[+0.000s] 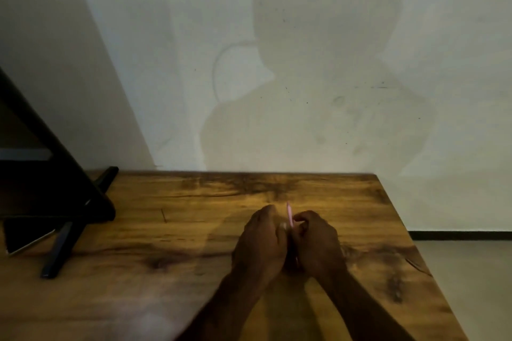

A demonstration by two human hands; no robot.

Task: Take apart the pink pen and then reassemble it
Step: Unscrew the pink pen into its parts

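Note:
Both my hands meet over the middle of the wooden table (171, 230), pressed side by side. Between them stands the pink pen (289, 213), thin and nearly upright, its far end poking up above my fingers. My left hand (260, 243) curls around the pen's lower part from the left. My right hand (318, 241) pinches the pen from the right with thumb and fingertips. The pen's lower half is hidden inside my hands, so I cannot tell whether it is in one piece.
A dark tablet or screen on a black folding stand (63, 210) sits at the table's left side. A pale wall rises just behind the table. The table's right edge (410, 232) drops off to a light floor.

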